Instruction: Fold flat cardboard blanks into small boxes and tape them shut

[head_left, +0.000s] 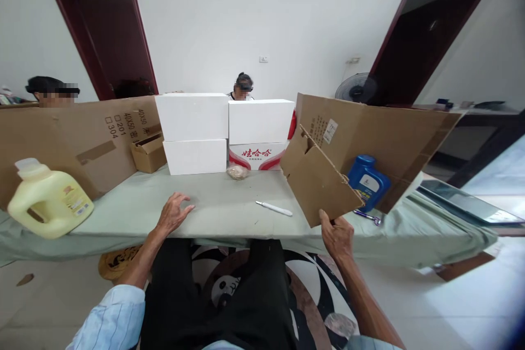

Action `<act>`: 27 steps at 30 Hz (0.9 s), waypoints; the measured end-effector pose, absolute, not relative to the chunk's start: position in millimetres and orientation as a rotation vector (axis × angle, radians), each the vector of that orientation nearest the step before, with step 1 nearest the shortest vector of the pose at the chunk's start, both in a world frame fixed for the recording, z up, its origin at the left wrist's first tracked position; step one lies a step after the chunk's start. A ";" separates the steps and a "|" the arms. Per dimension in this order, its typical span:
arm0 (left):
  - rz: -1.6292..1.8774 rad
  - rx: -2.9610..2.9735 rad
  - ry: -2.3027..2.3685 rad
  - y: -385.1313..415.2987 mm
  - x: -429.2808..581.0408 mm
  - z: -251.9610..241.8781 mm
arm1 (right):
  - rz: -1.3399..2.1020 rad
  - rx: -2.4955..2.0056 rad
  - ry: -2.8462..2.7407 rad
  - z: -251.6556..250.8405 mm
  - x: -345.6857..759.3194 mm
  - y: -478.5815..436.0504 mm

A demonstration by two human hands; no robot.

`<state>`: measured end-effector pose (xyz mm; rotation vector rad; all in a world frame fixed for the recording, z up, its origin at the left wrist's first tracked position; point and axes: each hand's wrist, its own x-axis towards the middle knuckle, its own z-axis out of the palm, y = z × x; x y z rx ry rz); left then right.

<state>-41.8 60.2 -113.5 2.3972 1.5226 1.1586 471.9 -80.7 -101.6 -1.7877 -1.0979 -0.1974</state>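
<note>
My right hand (338,235) grips the lower edge of a brown cardboard piece (318,178), thumb in front and fingers behind. The piece is held tilted above the right part of the table, with a notch near its top and a ragged right edge. My left hand (175,214) rests at the table's front left, fingers apart and curved, with nothing in it. Between the hands lies a slim white-handled knife (274,208), its tip toward the left. Behind it, a small clear-wrapped bundle (238,171) sits against the boxes.
White boxes (194,157) are stacked at the back. Large cardboard panels (394,131) flank both sides. A yellow jug (51,197) stands left, beyond it a small carton (150,154). A blue bottle (368,181) and a metal tool (369,217) are right. Two people sit behind.
</note>
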 end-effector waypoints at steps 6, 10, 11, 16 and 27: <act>1.110 2.350 1.536 65.6 -18.7 -156.0 | -0.237 -2.006 -1.074 -99.5 516.2 -40.3; 1.111 2.312 1.551 63.3 -10.5 -174.1 | -0.235 -2.117 -1.061 -96.1 533.7 6.0; 1.116 2.304 1.550 62.2 -8.8 -178.7 | -0.234 -2.138 -1.063 -95.4 536.5 17.8; 1.120 2.325 1.583 54.8 0.7 -199.0 | -0.238 -2.207 -1.104 -91.2 544.7 71.4; 1.213 2.422 1.724 44.8 17.2 -206.2 | -0.214 -2.272 -1.228 -67.6 552.3 180.6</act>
